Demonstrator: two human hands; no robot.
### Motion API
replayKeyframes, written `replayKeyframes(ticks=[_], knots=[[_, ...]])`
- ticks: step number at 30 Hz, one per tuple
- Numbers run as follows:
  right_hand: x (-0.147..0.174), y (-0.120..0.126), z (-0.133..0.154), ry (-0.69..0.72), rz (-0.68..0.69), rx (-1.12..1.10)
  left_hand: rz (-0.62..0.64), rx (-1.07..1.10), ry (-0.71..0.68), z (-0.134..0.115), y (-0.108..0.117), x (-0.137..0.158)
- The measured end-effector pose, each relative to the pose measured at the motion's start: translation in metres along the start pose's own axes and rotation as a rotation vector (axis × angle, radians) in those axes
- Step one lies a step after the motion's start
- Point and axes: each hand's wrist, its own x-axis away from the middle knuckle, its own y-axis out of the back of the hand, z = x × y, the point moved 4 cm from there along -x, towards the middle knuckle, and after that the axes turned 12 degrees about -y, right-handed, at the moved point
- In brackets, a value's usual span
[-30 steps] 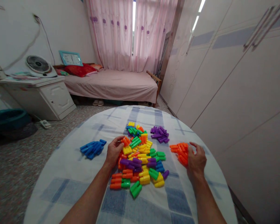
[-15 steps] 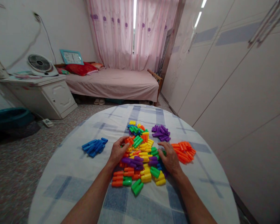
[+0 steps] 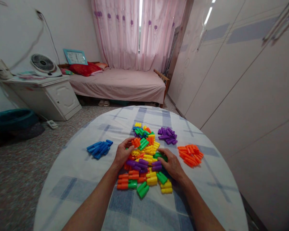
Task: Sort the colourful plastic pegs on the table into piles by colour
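Blocks of mixed colours lie heaped in the middle of the cloth-covered table, where the person's left hand rests at the heap's left side, thumb and forefinger a little apart against an orange block, though from where I stand I can't tell whether it is gripped. The right hand reaches over the heap's right side, fingers curved narrowly about a green block, any firm hold hidden from me. Separate piles sit around them: blue pieces left, purple pieces far right, orange pieces right.
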Motion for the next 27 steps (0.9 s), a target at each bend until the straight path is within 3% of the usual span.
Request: replayKeyframes(ticks=[6, 13, 16, 21, 27], knots=[[-0.002, -0.002, -0.004, -0.004, -0.001, 0.028, -0.011, 0.054, 0.04, -0.003, -0.002, 0.001], [-0.003, 0.005, -0.003, -0.005, -0.133, 0.021, 0.037, -0.139, -0.161, -0.003, -0.003, -0.002], [-0.007, 0.01, 0.001, -0.013, -0.196, 0.04, 0.052, -0.158, -0.143, 0.003, -0.003, -0.002], [-0.028, 0.004, 0.014, 0.006, -0.17, 0.109, 0.129, -0.165, -0.112, 0.005, -0.006, -0.001], [-0.052, -0.014, 0.021, -0.037, -0.131, 0.214, 0.115, -0.157, -0.099, 0.001, -0.007, -0.001]])
